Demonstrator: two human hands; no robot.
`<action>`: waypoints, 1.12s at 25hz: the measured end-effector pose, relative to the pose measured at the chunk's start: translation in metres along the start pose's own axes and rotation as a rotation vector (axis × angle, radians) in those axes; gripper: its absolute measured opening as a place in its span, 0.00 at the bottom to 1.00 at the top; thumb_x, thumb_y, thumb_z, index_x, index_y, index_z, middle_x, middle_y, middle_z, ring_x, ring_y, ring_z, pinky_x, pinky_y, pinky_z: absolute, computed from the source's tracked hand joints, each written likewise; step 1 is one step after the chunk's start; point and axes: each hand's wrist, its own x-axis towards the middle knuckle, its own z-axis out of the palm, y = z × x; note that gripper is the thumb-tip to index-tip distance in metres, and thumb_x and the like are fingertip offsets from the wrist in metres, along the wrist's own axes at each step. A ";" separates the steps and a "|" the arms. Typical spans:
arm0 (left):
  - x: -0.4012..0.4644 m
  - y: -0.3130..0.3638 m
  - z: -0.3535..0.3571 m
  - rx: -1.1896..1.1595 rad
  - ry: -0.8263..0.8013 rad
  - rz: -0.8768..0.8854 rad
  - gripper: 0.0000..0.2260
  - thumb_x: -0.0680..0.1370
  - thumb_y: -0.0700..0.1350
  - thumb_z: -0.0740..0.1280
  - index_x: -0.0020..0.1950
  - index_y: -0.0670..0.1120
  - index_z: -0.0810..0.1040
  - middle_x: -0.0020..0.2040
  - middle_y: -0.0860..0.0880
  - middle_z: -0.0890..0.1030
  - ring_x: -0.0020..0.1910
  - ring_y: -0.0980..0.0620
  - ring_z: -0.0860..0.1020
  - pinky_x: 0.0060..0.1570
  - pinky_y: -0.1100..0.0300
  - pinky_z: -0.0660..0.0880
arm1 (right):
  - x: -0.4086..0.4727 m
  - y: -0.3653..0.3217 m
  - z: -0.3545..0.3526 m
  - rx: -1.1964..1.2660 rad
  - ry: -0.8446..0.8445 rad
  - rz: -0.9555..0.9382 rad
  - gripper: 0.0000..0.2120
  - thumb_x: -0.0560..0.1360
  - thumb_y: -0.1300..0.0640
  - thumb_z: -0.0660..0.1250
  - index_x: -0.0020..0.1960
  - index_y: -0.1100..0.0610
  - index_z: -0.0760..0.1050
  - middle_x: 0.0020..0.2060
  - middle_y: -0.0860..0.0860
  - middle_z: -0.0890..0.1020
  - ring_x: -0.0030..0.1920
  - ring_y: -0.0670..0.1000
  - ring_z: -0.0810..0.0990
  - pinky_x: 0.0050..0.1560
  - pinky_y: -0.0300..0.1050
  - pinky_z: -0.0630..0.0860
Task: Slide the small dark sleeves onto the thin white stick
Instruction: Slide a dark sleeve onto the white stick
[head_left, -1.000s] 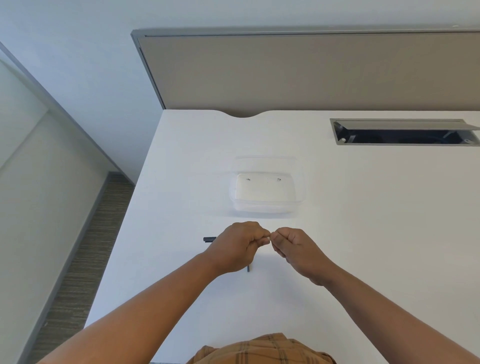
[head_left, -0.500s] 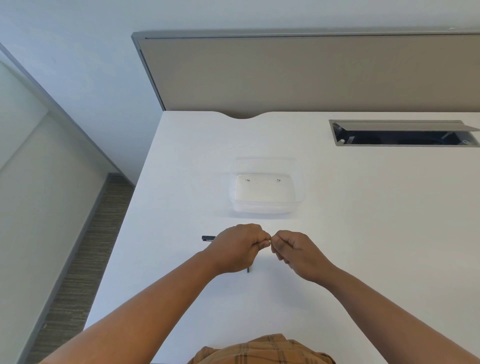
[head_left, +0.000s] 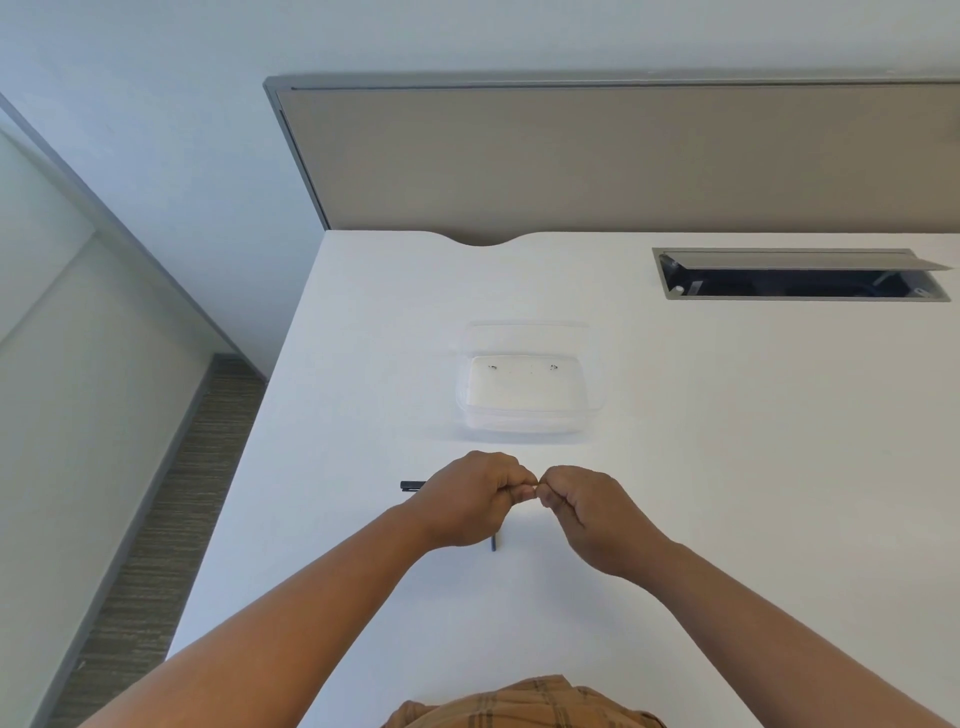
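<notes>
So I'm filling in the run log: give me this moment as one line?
left hand: pinching, fingertips meeting right hand | stick: hidden | dark sleeves: on table | clear container: beyond hands

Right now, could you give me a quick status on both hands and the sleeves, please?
Left hand and right hand pinch something tiny together, hidden. Two dark sleeves lie on the desk. Nothing blocking.

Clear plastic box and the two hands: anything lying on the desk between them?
Nothing. The head view shows bare white desk between the clear plastic box and the left hand and right hand, apart from the box's shadow.
</notes>
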 end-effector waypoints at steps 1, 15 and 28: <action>-0.001 0.000 0.000 0.023 0.005 0.006 0.11 0.84 0.49 0.60 0.54 0.50 0.83 0.41 0.56 0.77 0.44 0.53 0.73 0.46 0.52 0.75 | 0.000 -0.001 0.000 0.026 -0.004 0.015 0.15 0.83 0.51 0.57 0.39 0.52 0.69 0.31 0.46 0.72 0.33 0.46 0.67 0.34 0.39 0.64; -0.005 -0.001 0.006 0.174 0.060 -0.010 0.12 0.84 0.49 0.59 0.48 0.47 0.80 0.39 0.52 0.75 0.40 0.52 0.72 0.37 0.53 0.72 | -0.001 -0.017 0.002 0.307 0.058 0.296 0.07 0.80 0.60 0.67 0.44 0.53 0.80 0.36 0.48 0.83 0.34 0.43 0.77 0.39 0.41 0.78; -0.010 -0.002 0.011 0.231 0.100 0.023 0.13 0.84 0.51 0.58 0.47 0.50 0.80 0.40 0.53 0.75 0.40 0.54 0.72 0.35 0.55 0.73 | -0.005 -0.015 0.001 0.731 -0.031 0.475 0.11 0.80 0.55 0.69 0.47 0.62 0.82 0.37 0.53 0.86 0.35 0.48 0.81 0.39 0.40 0.79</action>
